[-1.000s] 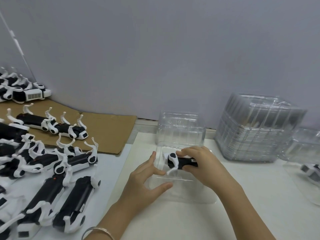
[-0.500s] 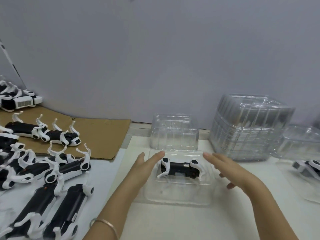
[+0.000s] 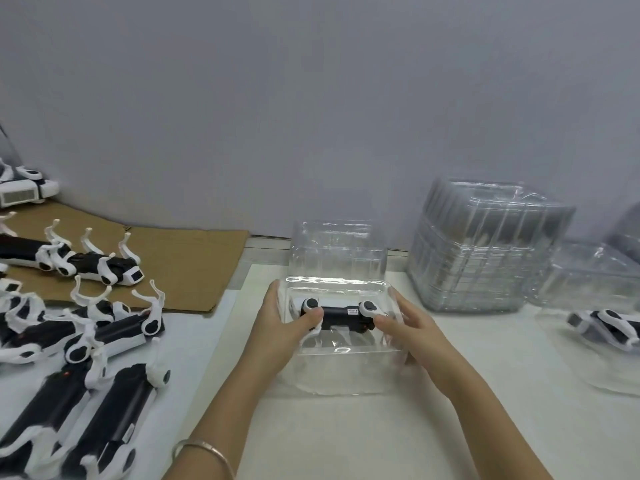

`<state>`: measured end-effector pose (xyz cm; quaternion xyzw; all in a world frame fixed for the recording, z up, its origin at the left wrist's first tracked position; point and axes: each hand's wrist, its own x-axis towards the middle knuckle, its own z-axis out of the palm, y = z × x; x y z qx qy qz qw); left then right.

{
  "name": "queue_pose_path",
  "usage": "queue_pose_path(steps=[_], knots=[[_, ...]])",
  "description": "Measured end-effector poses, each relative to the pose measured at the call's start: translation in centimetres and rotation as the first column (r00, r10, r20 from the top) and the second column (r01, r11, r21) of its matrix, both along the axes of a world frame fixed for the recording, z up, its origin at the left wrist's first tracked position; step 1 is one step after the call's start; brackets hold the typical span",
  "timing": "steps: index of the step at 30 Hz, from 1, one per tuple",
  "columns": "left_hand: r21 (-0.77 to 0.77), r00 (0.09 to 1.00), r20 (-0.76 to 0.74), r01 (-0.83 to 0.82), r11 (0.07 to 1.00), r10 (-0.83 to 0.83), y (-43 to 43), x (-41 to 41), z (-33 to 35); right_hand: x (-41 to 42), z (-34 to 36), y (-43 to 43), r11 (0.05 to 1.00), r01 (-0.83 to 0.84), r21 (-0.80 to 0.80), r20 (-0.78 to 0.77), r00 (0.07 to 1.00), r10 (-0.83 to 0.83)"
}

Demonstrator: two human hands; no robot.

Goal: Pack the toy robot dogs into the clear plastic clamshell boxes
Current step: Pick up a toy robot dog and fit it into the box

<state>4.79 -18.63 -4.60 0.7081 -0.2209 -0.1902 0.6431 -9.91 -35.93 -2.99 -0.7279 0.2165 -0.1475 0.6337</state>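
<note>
Holding the clear box (image 3: 337,362) by its sides, the left hand (image 3: 280,337) and right hand (image 3: 419,337) curl round it, thumbs on top. The toy dog (image 3: 341,315) lies inside. Squeezing too hard could bend the thin plastic and tip the dog

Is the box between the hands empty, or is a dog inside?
A dog lies inside the box, its black body showing through the plastic; left hand and right hand grip the sides. Whether it is latched: cannot tell.
</note>
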Motion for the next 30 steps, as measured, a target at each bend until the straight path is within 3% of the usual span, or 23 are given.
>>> queue_pose_path(steps=[4,8,15,24,30], knots=[[-0.028,1.0,0.021,0.006,1.0,-0.005,0.3,0.0,0.3,0.3,-0.1,0.1,0.997,0.074,0.026,0.002,0.997,-0.074],[-0.098,0.999,0.026,0.045,0.994,-0.043,0.5,-0.5,0.8,0.6,-0.1,0.7,0.976,0.091,0.197,0.098,0.989,-0.112],[-0.08,0.992,0.119,0.057,0.995,-0.047,0.4,-0.5,0.4,1.2,-0.3,1.9,0.957,0.097,0.275,0.165,0.975,-0.146],[-0.158,0.999,0.044,0.04,0.987,-0.033,0.4,-0.4,1.0,0.8,0.9,2.0,0.973,0.161,0.168,0.186,0.964,-0.192],[-0.084,0.989,0.128,-0.063,0.994,0.073,0.4,-0.5,0.6,1.0,0.9,2.6,0.976,0.218,-0.006,0.159,0.964,-0.215]])
